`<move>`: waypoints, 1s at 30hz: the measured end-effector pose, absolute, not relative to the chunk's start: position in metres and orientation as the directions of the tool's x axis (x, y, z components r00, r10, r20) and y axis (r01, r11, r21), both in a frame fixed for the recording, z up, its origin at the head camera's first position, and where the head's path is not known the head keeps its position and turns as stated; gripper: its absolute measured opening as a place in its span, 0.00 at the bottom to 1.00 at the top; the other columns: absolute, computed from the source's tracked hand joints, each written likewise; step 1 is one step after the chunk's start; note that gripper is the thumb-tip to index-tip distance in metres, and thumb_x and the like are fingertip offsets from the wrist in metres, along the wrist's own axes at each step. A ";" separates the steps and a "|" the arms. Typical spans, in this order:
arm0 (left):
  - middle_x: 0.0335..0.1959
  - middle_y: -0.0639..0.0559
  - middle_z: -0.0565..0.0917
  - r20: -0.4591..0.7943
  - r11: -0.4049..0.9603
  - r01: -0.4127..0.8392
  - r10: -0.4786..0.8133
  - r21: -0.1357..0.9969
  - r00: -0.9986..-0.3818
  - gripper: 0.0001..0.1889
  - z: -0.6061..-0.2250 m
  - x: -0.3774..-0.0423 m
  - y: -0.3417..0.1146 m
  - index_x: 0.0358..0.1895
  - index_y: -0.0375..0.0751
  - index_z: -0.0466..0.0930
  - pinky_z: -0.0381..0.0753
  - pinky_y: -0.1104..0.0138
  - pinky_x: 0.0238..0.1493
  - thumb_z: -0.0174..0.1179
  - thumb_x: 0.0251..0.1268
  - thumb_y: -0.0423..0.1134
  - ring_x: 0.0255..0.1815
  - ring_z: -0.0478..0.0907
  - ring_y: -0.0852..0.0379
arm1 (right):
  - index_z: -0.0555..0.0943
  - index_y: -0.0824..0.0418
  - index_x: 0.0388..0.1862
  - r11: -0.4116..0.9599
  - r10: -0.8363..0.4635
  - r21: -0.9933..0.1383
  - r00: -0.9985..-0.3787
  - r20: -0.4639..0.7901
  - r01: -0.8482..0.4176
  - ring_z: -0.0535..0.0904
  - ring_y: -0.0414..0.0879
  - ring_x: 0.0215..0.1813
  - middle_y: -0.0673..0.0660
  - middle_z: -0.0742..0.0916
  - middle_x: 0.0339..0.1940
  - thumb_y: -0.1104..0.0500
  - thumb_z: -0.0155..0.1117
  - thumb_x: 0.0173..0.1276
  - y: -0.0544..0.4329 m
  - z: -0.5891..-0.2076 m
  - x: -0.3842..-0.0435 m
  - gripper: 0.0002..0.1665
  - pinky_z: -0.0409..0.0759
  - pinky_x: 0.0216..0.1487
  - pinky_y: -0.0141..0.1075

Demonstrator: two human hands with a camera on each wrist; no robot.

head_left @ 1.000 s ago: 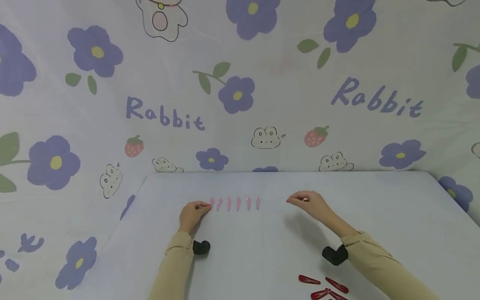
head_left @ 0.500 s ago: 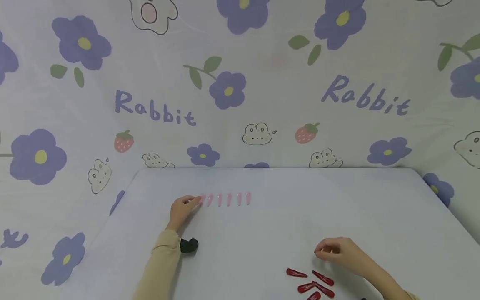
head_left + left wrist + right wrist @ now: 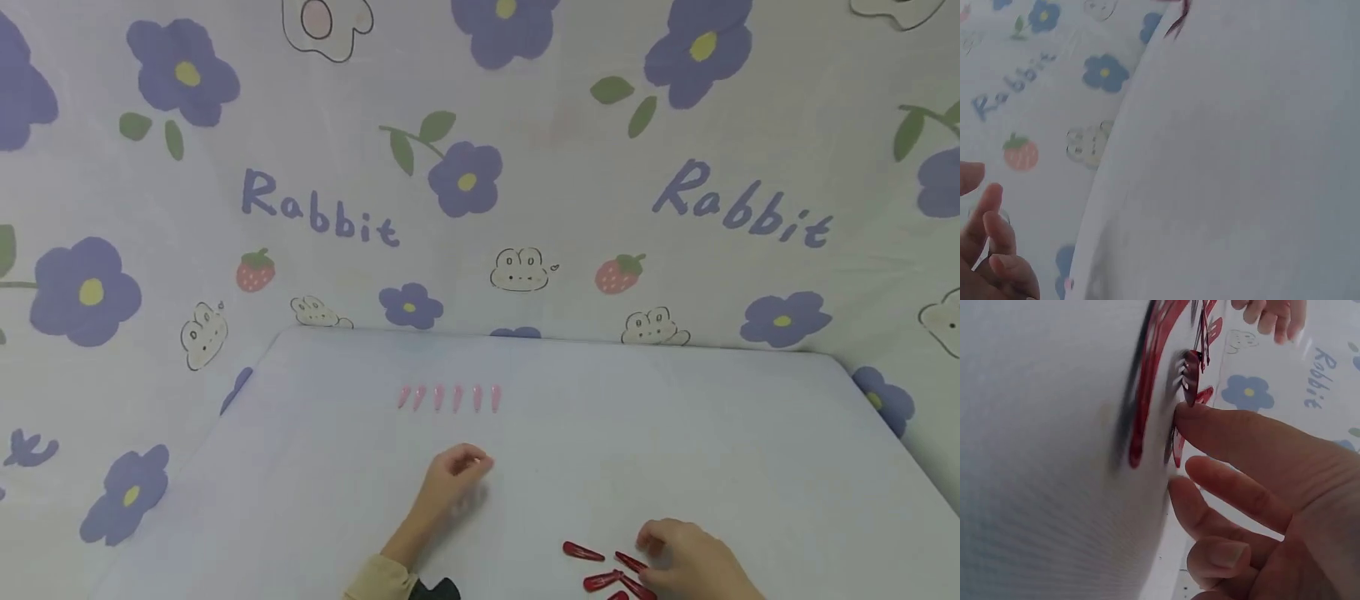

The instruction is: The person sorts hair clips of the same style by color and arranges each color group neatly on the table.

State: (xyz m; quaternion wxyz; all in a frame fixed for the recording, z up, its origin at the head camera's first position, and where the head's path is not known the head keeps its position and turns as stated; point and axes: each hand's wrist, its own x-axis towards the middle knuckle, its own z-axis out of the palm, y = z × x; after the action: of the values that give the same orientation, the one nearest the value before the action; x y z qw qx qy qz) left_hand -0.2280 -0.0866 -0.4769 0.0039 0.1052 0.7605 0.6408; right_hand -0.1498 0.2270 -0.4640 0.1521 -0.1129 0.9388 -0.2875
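Note:
At the right front of the table, my right hand [image 3: 693, 560] is over a loose group of red snap hair clips [image 3: 583, 551]. In the right wrist view its thumb tip [image 3: 1194, 417] is right at one red hair clip [image 3: 1191, 378], and the index finger stands apart from the thumb. My left hand [image 3: 452, 479] hovers over the middle of the table, fingers loosely bent, holding nothing. Farther back lies a row of several pink hair clips [image 3: 457, 398], side by side and pointing roughly toward me.
The white tabletop [image 3: 712, 433] reaches back to a hanging cloth [image 3: 570, 192] printed with flowers, strawberries and rabbits. A black wrist mount [image 3: 438, 590] sits on the left wrist by a tan sleeve [image 3: 381, 577].
My left hand has left the leftmost pink hair clip and come forward and right. My right hand has moved from the back of the table down to the red hair clips.

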 end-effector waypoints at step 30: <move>0.28 0.64 0.65 0.186 0.605 0.478 0.481 0.637 -0.857 0.16 -0.503 -0.182 0.003 0.25 0.49 0.73 0.66 0.75 0.33 0.71 0.39 0.50 0.31 0.66 0.67 | 0.73 0.66 0.34 0.207 -0.358 -0.959 -0.927 0.111 -0.195 0.71 0.38 0.25 0.53 0.78 0.29 0.70 0.55 0.63 0.247 -0.498 -0.154 0.02 0.69 0.19 0.36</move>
State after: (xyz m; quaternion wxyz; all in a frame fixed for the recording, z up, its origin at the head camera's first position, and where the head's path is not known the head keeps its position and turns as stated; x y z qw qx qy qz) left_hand -0.1822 0.0029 -0.5030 0.0023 0.2678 0.8957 0.3549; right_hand -0.1537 0.2473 -0.4978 0.0674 -0.1785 0.7738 -0.6040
